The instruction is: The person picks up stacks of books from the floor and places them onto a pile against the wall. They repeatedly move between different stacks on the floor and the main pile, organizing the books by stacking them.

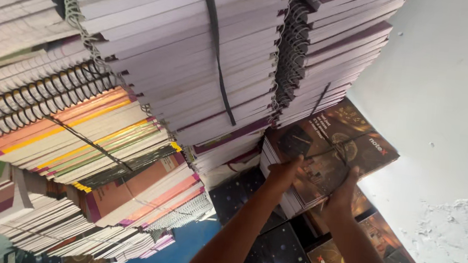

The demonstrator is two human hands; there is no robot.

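A strapped bundle of notebooks with a dark brown illustrated cover [337, 143] lies near the foot of tall notebook stacks. Both my arms reach out to it. My left hand [285, 172] grips its near left edge, fingers curled over the cover. My right hand [344, 192] holds the near right corner of the same bundle, close to a black strap. More notebooks with the same dark cover [279, 259] lie below my forearms.
Tall strapped stacks of spiral notebooks [195, 60] and a second stack [331, 50] rise beside the bundle. Bundles with coloured page edges [86, 141] lie at left. A white, rough plastered wall [448, 139] fills the right side. A blue surface [178, 256] shows below.
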